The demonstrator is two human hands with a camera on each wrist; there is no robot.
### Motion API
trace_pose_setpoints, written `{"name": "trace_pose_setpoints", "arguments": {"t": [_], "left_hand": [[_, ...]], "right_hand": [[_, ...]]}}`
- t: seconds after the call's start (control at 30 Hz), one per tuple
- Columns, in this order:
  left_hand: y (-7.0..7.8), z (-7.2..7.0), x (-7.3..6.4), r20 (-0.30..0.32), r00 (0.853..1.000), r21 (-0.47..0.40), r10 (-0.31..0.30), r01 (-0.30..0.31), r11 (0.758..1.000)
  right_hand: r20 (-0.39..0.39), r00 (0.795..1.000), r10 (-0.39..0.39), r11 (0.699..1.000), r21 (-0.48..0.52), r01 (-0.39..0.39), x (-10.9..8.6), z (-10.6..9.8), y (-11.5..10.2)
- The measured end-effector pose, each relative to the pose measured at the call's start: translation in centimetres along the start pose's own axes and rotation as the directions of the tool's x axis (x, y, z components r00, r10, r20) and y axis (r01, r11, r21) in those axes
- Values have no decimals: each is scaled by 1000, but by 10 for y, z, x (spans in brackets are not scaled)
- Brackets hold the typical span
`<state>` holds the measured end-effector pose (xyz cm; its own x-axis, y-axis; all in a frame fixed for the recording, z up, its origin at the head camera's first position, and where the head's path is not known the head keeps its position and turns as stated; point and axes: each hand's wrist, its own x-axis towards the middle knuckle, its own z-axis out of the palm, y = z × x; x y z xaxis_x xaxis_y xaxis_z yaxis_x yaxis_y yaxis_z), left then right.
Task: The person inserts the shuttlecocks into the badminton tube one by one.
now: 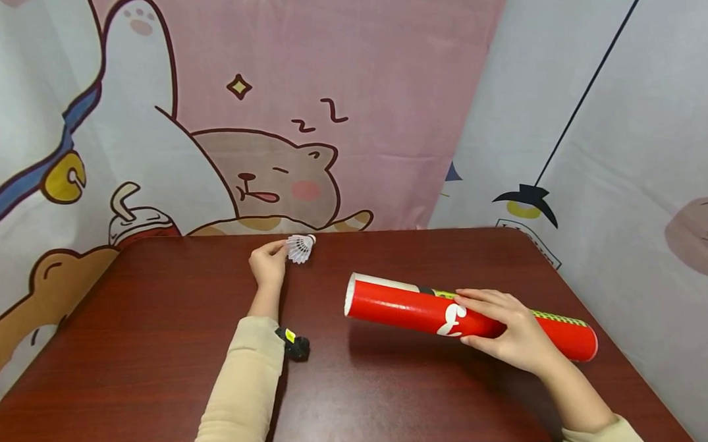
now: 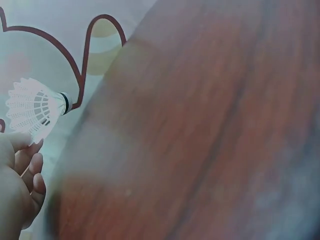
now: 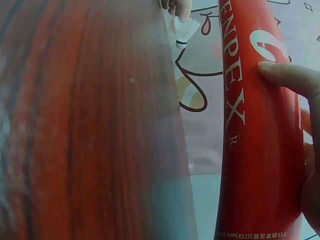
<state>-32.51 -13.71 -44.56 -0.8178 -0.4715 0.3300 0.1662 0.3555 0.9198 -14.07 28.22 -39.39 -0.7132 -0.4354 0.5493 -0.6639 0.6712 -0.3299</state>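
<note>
At the back of the table, my left hand [image 1: 269, 264] pinches a white shuttlecock [image 1: 301, 248] by the edge of its skirt. In the left wrist view the shuttlecock [image 2: 37, 107] shows a dark band by its cork end, which points away from the fingers. My right hand [image 1: 515, 329] grips a long red shuttlecock tube [image 1: 402, 306] around its middle, thumb on the near side. The tube is tilted, its white-rimmed left end raised and facing left. White lettering runs along the tube [image 3: 260, 150] in the right wrist view.
The dark red-brown wooden table [image 1: 176, 360] spreads under both hands. Behind it hangs a cloth backdrop [image 1: 385, 114] with cartoon animals, meeting the table's back edge. A black wrist camera [image 1: 296, 346] sits on the left sleeve.
</note>
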Motion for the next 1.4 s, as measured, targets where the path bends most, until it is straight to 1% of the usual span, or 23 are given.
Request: {"name": "trace_pose_setpoints", "arguments": {"t": [0.07, 0.17, 0.3, 0.37, 0.57, 0.77, 0.87, 1.07, 1.17, 1.27, 1.33, 1.4], "left_hand": [[4, -2, -1, 14, 1000, -42, -4, 4, 999], [11, -7, -2, 54, 999, -118, 1, 6, 993], [20, -14, -4, 107, 994, -168, 16, 3, 986], [25, -18, -5, 129, 991, -182, 29, -5, 983], [39, -32, -11, 175, 979, -196, 101, -65, 979], [53, -48, -14, 220, 960, -216, 171, -123, 969], [62, -56, -17, 245, 953, -221, 177, -123, 968], [77, -71, -24, 289, 944, -239, 158, -89, 967], [84, -77, -27, 328, 933, -260, 148, -61, 964], [96, -85, -35, 377, 915, -280, 144, -36, 959], [105, -89, -41, 403, 903, -294, 151, -29, 955], [107, -91, -45, 423, 890, -301, 170, -39, 953]], "right_hand": [[3, 1000, 5, 1000, 0, -5, 0, 0, -1], [8, 1000, 15, 1000, -2, -15, 0, -1, -2], [9, 1000, 14, 1000, -5, -14, 1, -2, -2], [9, 1000, 15, 1000, -6, -15, 1, -2, -2], [2, 1000, 15, 1000, -3, -15, 1, -3, -2], [1, 1000, 8, 1000, -5, -8, 1, -2, -2], [3, 1000, 18, 1000, -4, -18, 1, -2, -2], [4, 1000, 22, 1000, -4, -22, 0, -2, -3], [2, 1000, 20, 1000, -9, -20, 0, -1, -3], [1, 1000, 18, 1000, -14, -18, 0, -1, -2], [0, 1000, 17, 1000, -17, -17, 0, -1, -2], [-2, 1000, 16, 1000, -14, -16, 0, -1, -2]]}}
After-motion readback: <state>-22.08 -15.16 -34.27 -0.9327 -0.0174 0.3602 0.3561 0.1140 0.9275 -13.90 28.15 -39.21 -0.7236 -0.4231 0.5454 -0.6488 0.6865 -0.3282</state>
